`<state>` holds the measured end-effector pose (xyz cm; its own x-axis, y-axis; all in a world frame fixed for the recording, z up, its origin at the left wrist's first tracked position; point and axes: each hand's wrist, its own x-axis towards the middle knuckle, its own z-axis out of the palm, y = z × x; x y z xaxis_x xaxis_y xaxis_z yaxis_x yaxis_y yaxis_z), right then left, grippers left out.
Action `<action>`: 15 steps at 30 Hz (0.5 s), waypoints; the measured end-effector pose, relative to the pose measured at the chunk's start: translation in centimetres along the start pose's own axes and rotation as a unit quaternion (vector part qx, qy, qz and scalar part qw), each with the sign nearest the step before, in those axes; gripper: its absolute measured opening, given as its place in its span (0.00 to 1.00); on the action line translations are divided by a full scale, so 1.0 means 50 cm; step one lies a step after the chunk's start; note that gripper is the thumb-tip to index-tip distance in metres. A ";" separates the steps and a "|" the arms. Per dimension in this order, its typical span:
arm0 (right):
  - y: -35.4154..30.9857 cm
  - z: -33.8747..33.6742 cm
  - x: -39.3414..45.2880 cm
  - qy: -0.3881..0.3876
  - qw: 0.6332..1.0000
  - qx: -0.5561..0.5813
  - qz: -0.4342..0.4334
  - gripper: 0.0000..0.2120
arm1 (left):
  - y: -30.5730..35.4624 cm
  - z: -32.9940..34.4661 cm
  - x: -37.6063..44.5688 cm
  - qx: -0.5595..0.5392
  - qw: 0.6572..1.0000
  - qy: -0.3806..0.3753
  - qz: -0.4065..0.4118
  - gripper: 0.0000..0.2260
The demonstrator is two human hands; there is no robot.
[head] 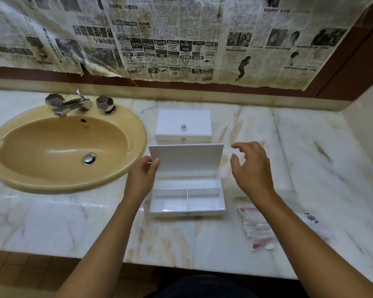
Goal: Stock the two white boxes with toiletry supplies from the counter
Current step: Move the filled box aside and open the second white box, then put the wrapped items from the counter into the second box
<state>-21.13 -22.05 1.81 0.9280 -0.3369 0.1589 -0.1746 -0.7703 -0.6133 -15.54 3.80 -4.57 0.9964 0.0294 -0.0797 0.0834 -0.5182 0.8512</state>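
Observation:
A flat white box (187,203) lies open on the marble counter, its lid (186,159) standing upright and its divided compartments bare. My left hand (141,179) holds the lid's left edge between thumb and fingers. My right hand (251,166) hovers to the right of the lid, fingers loosely spread, holding nothing. Behind it stands a taller white box (183,125) with a small clear knob on its closed lid. Clear packets of toiletry supplies (257,227) with red and white contents lie on the counter at the right, partly under my right forearm.
A tan oval sink (63,151) with a chrome tap (70,105) fills the left of the counter. A white packet with a blue print (311,218) lies right of the supplies. Newspaper covers the wall behind. The counter's front edge (181,265) runs near my body.

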 end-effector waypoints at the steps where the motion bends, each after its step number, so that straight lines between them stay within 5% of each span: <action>1: 0.017 -0.005 -0.001 -0.022 0.999 -0.012 0.023 0.13 | 0.000 0.004 0.001 0.001 1.000 0.010 0.007 0.13; 8: 0.104 -0.006 -0.022 -0.252 0.944 -0.180 0.117 0.19 | -0.002 0.039 -0.039 -0.081 0.991 0.106 0.012 0.05; 15: 0.136 0.009 -0.033 -0.279 0.925 -0.228 0.120 0.19 | -0.036 0.058 -0.065 -0.067 0.993 0.086 0.047 0.07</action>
<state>-23.71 -26.48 -2.98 0.8474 -0.2949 -0.4414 -0.4013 -0.9003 -0.1689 -18.98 2.16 -7.32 0.9870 0.1373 0.0833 -0.0204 -0.4072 0.9131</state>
